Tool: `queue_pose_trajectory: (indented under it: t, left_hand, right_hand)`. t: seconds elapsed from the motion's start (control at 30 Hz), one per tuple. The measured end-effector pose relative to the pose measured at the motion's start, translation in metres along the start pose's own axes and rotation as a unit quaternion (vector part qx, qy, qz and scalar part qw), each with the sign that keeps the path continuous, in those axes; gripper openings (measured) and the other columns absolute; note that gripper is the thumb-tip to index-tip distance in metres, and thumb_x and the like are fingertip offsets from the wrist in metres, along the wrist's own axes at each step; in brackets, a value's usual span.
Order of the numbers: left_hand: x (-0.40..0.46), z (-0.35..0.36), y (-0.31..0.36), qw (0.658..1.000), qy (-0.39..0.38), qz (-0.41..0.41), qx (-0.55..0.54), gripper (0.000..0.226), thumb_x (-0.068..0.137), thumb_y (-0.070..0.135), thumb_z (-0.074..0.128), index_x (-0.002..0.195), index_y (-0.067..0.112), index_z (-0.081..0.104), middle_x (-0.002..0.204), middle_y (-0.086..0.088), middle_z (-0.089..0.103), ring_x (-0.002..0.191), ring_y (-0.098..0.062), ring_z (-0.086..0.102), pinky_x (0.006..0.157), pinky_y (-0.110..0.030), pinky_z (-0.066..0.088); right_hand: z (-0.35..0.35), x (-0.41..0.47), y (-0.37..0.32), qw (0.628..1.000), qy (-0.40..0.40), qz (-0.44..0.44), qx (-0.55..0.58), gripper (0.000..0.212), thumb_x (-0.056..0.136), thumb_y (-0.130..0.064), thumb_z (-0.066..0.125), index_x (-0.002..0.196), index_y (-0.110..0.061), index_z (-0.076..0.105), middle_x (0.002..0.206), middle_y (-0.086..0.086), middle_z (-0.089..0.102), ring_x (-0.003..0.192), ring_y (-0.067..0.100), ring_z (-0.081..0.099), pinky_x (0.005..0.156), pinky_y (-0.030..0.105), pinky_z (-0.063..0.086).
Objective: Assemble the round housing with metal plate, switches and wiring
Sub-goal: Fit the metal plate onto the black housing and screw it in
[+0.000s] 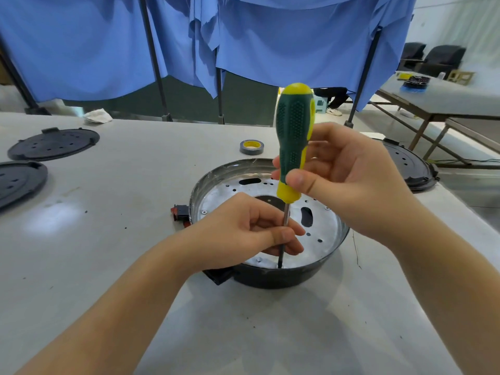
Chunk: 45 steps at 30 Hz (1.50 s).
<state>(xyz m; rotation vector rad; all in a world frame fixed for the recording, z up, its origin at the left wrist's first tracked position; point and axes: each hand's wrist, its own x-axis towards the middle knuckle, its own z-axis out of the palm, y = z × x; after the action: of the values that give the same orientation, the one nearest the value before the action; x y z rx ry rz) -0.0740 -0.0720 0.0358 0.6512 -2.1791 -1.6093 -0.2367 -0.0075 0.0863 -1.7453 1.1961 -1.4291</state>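
Observation:
The round black housing [284,277] stands on the table with a perforated metal plate [324,220] lying inside it. A green and yellow screwdriver [295,125] stands upright, its tip down on the plate's near edge. My right hand [349,174] grips the lower part of the handle between thumb and fingers. My left hand [251,228] pinches the screwdriver's shaft just above the plate. A red and black switch [179,213] juts from the housing's left side.
Two black round covers [54,143] [19,182] lie at the far left and another [408,166] at the right. A roll of tape [251,146] sits behind the housing, a crumpled cloth [98,115] at the back edge. Blue curtains hang beyond the table.

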Motion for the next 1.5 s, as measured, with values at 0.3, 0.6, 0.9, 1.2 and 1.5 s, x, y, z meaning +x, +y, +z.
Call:
queue_pose_trajectory:
  t: [0.3, 0.6, 0.9, 1.2, 1.5]
  left_hand:
    - [0.003, -0.001, -0.003, 1.000, -0.018, -0.002, -0.007, 0.019, 0.096, 0.008, 0.055, 0.102, 0.020, 0.069, 0.096, -0.002, 0.077, 0.097, -0.016, 0.072, 0.089, -0.032, 0.057]
    - [0.005, 0.008, -0.004, 0.986, 0.136, 0.085, 0.051, 0.010, 0.073, 0.012, 0.082, 0.077, 0.010, 0.074, 0.071, 0.002, 0.075, 0.069, -0.013, 0.074, 0.070, -0.020, 0.057]
    - [0.003, 0.010, -0.004, 0.990, 0.095, 0.073, 0.069, 0.017, 0.087, 0.008, 0.069, 0.081, 0.024, 0.073, 0.073, 0.008, 0.074, 0.075, -0.014, 0.074, 0.077, -0.029, 0.060]
    - [0.003, 0.010, -0.002, 0.997, 0.066, 0.042, 0.029, 0.012, 0.093, 0.010, 0.061, 0.097, 0.012, 0.072, 0.077, 0.001, 0.075, 0.078, -0.012, 0.073, 0.074, -0.019, 0.056]
    - [0.003, 0.004, -0.005, 0.982, 0.078, 0.031, 0.170, 0.024, 0.071, 0.054, 0.075, 0.079, 0.032, 0.073, 0.080, 0.011, 0.073, 0.077, -0.003, 0.069, 0.073, -0.018, 0.054]
  right_hand:
    - [0.019, -0.007, 0.004, 0.984, 0.127, -0.004, -0.123, 0.040, 0.077, -0.020, 0.078, 0.095, -0.035, 0.045, 0.085, -0.017, 0.065, 0.074, 0.002, 0.067, 0.065, 0.015, 0.054]
    - [0.009, -0.003, 0.000, 0.991, 0.083, 0.023, -0.106, 0.049, 0.077, -0.025, 0.076, 0.119, -0.029, 0.051, 0.081, -0.009, 0.067, 0.077, 0.005, 0.068, 0.069, 0.017, 0.055]
    - [-0.008, -0.001, -0.003, 0.995, -0.055, 0.051, 0.059, 0.033, 0.081, -0.015, 0.056, 0.114, -0.014, 0.060, 0.101, 0.003, 0.074, 0.095, 0.017, 0.071, 0.077, 0.021, 0.055]
    - [0.008, -0.002, 0.004, 0.996, 0.084, 0.008, -0.043, 0.028, 0.076, -0.015, 0.075, 0.092, -0.019, 0.052, 0.079, -0.006, 0.070, 0.073, 0.010, 0.070, 0.064, 0.018, 0.055]
    - [-0.002, -0.003, -0.006, 0.999, -0.004, 0.031, -0.015, 0.036, 0.069, -0.030, 0.067, 0.104, -0.026, 0.058, 0.098, 0.008, 0.069, 0.089, 0.022, 0.070, 0.072, 0.022, 0.057]
